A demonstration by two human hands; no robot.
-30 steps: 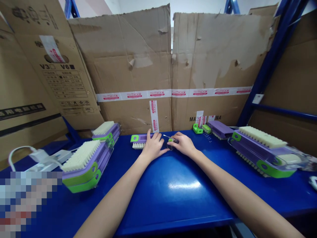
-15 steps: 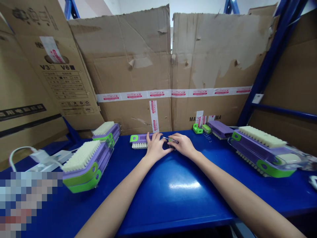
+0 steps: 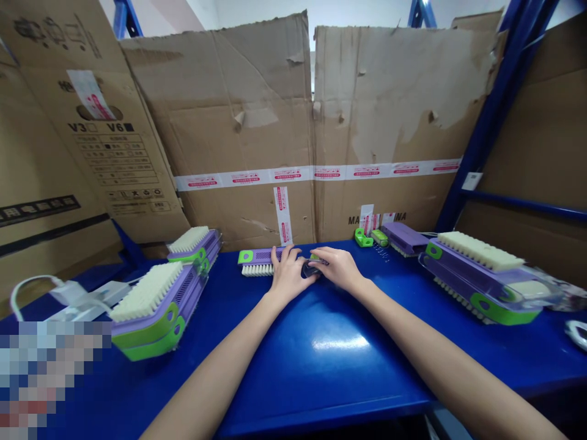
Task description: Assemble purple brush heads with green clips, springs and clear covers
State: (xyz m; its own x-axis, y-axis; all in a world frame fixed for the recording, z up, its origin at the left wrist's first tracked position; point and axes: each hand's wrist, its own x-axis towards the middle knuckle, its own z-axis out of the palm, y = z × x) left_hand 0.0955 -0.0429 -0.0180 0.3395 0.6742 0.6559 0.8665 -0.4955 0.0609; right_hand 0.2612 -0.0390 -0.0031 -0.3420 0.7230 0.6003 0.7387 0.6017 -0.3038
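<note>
A purple scrub brush (image 3: 260, 257) with a green end and white bristles lies at the back middle of the blue table. My left hand (image 3: 288, 272) grips its right part, fingers on top and thumb toward the near right side. Close beside it, my right hand (image 3: 338, 267) is closed in a pinch on a thin, dark metallic piece (image 3: 322, 261), too small to name. That piece is at the brush's right end, between both hands. My hands hide much of this end, and a little green shows between them.
Stacked brushes stand at left (image 3: 151, 299) and right (image 3: 481, 275). A green end piece (image 3: 363, 238), a small green block (image 3: 380, 238), loose springs (image 3: 381, 252) and a purple body (image 3: 403, 237) lie behind right. A power strip (image 3: 98, 297) sits left; cardboard (image 3: 238, 134) walls the back.
My right hand has turned slightly and the metallic piece sits at a different angle, lower among the fingers. My left hand stays on the brush. The whole view has shifted slightly.
</note>
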